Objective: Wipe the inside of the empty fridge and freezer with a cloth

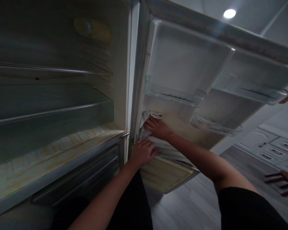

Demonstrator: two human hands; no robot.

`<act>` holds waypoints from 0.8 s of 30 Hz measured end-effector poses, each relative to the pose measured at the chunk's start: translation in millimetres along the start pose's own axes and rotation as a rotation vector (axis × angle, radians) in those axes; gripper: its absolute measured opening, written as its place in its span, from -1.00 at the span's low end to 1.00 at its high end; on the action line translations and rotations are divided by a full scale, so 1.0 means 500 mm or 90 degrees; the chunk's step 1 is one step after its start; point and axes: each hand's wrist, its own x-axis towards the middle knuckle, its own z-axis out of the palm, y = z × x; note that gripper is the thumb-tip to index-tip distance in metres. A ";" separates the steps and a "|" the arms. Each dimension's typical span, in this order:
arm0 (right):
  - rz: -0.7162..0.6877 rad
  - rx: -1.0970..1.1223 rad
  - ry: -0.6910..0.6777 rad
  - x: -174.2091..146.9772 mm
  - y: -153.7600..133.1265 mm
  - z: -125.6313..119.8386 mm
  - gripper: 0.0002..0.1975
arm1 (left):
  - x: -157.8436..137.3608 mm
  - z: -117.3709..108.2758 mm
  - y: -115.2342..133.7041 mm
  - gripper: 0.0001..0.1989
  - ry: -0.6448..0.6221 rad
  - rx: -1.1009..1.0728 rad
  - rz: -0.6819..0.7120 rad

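Note:
My right hand (157, 127) presses a white cloth (150, 114) against the inner side of the open fridge door (182, 57), low down near the hinge side. The fingers are bent into the cloth, which bunches up around them. Just below, my left hand (142, 152) has its fingers curled over the lower part of the door, close to the cloth's bottom end; its thumb points right. What lies under those fingers is partly hidden. Above the cloth sits a clear door rack (174, 95), and farther right are another clear rack (216, 125) and a larger one (252, 88).
At left the fridge compartment (120, 95) stands open, with glass shelves (50, 113) and yellowish stains on its floor (69, 145). Below hangs a second open door (168, 169). White cabinets (273, 147) and a dark red stool (284, 180) stand at far right on the grey floor (194, 204).

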 end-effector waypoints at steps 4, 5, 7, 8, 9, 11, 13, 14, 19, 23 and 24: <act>-0.132 0.021 -0.041 -0.032 -0.005 0.025 -0.56 | -0.003 -0.004 -0.002 -0.64 -0.015 -0.008 -0.005; -0.168 0.033 -0.064 -0.053 0.000 0.031 -0.57 | -0.004 -0.005 -0.003 -0.64 -0.016 -0.013 -0.004; -0.206 0.054 -0.102 -0.099 0.014 0.040 -0.56 | -0.005 -0.007 -0.005 -0.64 -0.016 -0.021 0.000; -0.209 0.063 -0.114 -0.123 0.022 0.042 -0.55 | -0.005 -0.007 -0.006 -0.64 -0.015 -0.022 0.001; -0.205 0.070 -0.123 -0.147 0.030 0.041 -0.54 | -0.005 -0.008 -0.006 -0.64 -0.015 -0.022 0.003; -0.189 0.089 -0.145 -0.199 0.050 0.032 -0.52 | -0.004 -0.009 -0.006 -0.64 -0.013 -0.019 0.007; -0.175 0.108 -0.183 -0.253 0.074 0.013 -0.51 | -0.002 -0.009 -0.006 -0.64 -0.014 -0.019 0.011; -0.171 0.114 -0.204 -0.281 0.087 -0.001 -0.52 | -0.002 -0.009 -0.006 -0.64 -0.013 -0.020 0.012; -0.146 0.085 -0.258 -0.402 0.148 -0.093 -0.73 | -0.002 -0.008 -0.004 -0.65 -0.003 -0.015 0.009; -0.108 -0.035 -0.311 -0.449 0.163 -0.136 -0.78 | 0.000 -0.006 0.000 -0.65 -0.011 -0.012 0.007; -0.089 -0.045 -0.314 -0.452 0.161 -0.135 -0.78 | 0.000 -0.005 0.001 -0.65 -0.013 -0.011 0.004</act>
